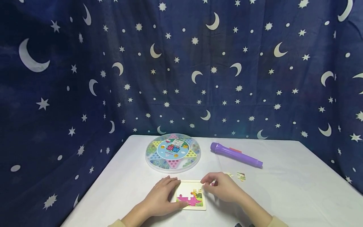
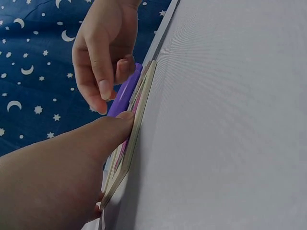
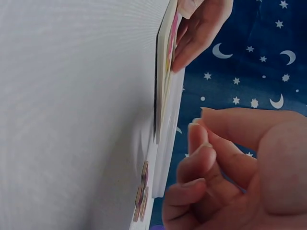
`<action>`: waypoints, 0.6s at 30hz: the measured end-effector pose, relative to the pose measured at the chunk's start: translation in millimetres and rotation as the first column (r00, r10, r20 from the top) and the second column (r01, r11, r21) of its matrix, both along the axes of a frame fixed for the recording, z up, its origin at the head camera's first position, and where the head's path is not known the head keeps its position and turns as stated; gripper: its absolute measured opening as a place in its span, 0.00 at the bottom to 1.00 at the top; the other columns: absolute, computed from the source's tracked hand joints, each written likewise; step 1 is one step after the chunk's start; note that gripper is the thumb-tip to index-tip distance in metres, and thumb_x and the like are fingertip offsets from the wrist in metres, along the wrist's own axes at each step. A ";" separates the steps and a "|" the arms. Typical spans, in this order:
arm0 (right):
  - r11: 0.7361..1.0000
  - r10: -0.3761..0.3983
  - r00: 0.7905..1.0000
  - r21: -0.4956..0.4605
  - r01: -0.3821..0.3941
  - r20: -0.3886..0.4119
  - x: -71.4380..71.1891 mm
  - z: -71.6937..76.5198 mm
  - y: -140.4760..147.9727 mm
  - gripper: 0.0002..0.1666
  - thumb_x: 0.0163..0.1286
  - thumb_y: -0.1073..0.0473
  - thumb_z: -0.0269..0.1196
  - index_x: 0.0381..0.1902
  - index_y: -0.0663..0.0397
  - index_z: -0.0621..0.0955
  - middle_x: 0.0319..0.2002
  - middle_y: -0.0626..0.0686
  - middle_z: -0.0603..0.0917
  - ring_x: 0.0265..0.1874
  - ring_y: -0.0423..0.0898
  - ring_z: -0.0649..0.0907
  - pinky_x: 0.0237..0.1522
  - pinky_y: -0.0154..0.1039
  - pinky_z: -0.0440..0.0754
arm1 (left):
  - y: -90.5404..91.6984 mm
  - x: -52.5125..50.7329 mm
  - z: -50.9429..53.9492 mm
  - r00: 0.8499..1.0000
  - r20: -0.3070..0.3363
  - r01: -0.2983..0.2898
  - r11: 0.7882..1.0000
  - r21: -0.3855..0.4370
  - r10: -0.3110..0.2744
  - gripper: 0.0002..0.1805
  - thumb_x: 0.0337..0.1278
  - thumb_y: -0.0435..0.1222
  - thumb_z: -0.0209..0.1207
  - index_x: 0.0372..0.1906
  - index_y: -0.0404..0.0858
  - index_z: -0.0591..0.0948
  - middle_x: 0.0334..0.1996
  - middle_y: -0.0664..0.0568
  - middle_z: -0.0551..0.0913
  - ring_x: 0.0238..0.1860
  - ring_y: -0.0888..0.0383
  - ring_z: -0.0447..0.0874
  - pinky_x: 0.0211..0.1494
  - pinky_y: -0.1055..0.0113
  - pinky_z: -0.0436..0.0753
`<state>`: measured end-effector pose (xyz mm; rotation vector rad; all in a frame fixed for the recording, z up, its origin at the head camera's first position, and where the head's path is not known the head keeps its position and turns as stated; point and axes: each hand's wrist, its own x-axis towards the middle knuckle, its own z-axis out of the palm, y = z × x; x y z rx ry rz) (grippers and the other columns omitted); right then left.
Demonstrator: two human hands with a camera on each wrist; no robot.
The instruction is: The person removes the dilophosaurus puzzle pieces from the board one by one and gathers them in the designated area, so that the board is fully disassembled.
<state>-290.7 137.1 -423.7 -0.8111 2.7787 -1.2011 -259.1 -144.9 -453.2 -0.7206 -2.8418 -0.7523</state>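
A small jigsaw puzzle board with a pale frame lies at the front of the table. Pink, green and yellow pieces fill its lower and right parts; its upper left is bare. My left hand holds the board by its left side, fingers at the far corner and thumb on the near part, as the left wrist view also shows. Just over the board's right edge hovers my right hand, fingers bent loosely, with nothing visible between thumb and fingertips. Loose puzzle pieces lie beyond the right hand, partly hidden by it.
A round clear-lidded Chinese checkers set with marbles lies behind the board. Back right is a purple toy microphone with a red part beside it. A dark object shows at the near edge. Star-patterned cloth surrounds the white table.
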 end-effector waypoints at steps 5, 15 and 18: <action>0.998 0.067 0.997 0.022 -0.066 -0.029 -1.6 -4.2 -0.3 0.06 0.65 0.57 0.71 0.40 0.47 0.87 0.29 0.36 0.82 0.27 0.39 0.78 0.31 0.35 0.76 | 0.1 -0.6 -0.4 1.000 0.006 0.000 1.000 -0.007 0.000 0.47 0.53 0.69 0.63 0.68 0.39 0.77 0.68 0.46 0.76 0.73 0.38 0.64 0.73 0.36 0.62; 0.993 0.110 0.994 0.044 -0.109 -0.010 1.7 -2.9 -1.7 0.13 0.61 0.52 0.76 0.40 0.48 0.85 0.28 0.38 0.80 0.26 0.38 0.76 0.31 0.35 0.74 | 0.2 -0.1 0.4 1.000 0.011 0.001 1.000 -0.005 -0.001 0.47 0.54 0.69 0.63 0.69 0.39 0.76 0.68 0.46 0.75 0.74 0.38 0.64 0.73 0.36 0.62; 0.992 0.108 0.994 0.060 -0.108 0.000 1.3 -3.6 -2.8 0.15 0.60 0.48 0.77 0.40 0.45 0.85 0.28 0.38 0.79 0.26 0.37 0.76 0.30 0.35 0.74 | 0.1 0.0 0.5 1.000 0.002 0.003 1.000 -0.006 -0.003 0.47 0.54 0.69 0.63 0.69 0.39 0.77 0.68 0.46 0.75 0.73 0.38 0.64 0.73 0.36 0.62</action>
